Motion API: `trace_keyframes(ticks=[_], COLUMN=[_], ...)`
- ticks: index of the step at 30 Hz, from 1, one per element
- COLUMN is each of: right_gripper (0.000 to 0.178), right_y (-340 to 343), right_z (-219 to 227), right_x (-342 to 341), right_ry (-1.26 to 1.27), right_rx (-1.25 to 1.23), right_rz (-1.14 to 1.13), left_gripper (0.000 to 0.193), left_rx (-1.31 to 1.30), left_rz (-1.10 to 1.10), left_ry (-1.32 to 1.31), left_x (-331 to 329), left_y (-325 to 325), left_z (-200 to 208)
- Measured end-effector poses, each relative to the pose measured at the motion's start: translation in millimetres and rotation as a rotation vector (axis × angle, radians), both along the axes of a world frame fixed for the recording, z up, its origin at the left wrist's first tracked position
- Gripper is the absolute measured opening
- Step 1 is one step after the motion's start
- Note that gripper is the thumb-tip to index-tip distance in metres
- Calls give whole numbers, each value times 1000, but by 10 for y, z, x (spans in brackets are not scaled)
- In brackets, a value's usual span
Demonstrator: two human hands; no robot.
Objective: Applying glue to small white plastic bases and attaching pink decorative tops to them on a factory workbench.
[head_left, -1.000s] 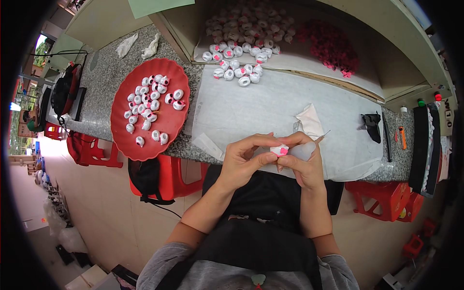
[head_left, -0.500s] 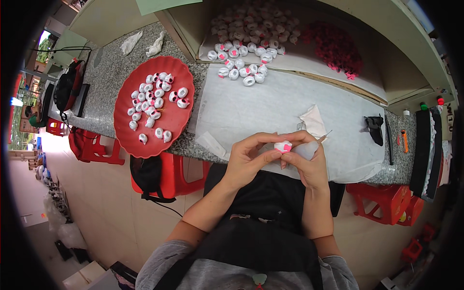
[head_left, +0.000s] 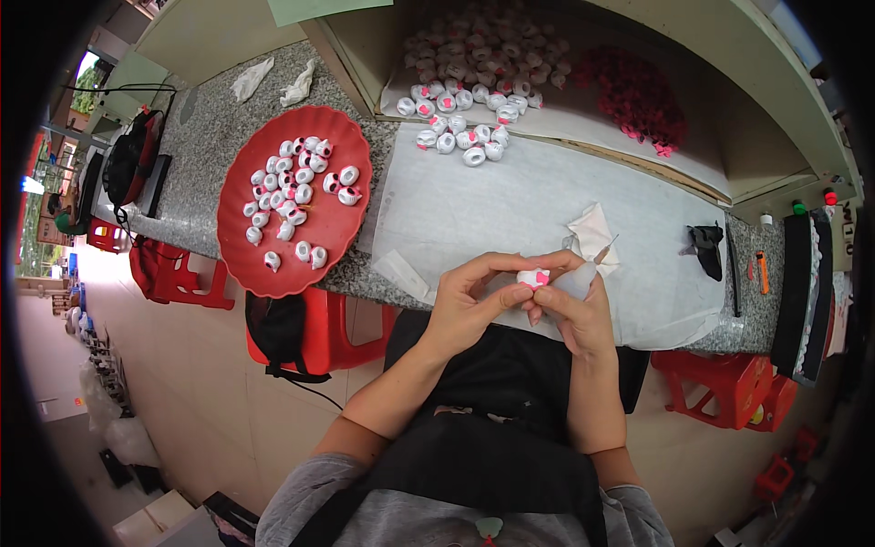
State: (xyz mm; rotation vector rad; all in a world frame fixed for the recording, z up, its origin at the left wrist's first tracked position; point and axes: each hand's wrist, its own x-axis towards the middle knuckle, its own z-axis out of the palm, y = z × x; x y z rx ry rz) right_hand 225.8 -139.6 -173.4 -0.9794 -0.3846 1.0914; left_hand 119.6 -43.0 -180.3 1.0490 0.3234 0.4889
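Head view: left hand (head_left: 465, 305) grip pinches one white-pink piece (head_left: 531, 277); right hand (head_left: 574, 310) grip clasps one small bottle (head_left: 580, 279).

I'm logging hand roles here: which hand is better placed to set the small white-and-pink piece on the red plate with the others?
Probably left. The left hand pinches the white-and-pink piece and is nearer the red plate on the person's left. The right hand also holds a small clear bottle.

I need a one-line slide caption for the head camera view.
Both hands, left hand and right hand, hold a small white-and-pink plastic piece beside a round red plastic tray.
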Motion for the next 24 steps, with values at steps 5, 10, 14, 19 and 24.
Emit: trace_keyframes(ticks=[5,10,14,19,24], right_gripper=[43,37,31,27,28], right_y=[-14,-192,-227,-250,-334], right_z=[0,19,52,108,55], right_x=[27,165,187,174,187], right_ry=[-239,-284,-207,-187,-194], right_rx=[-23,-75,-52,-65,-32], right_rz=[-21,-99,-134,-131,-123], left_gripper=[23,23,29,27,25], left_rx=[895,1374,1557,1628,1735], left_rz=[422,816,649,439,316], left_ry=[119,696,459,424,443], left_x=[-216,-703,-246,630,769], left_y=[429,1122,1066,873,926], left_z=[117,294,281,149,-30])
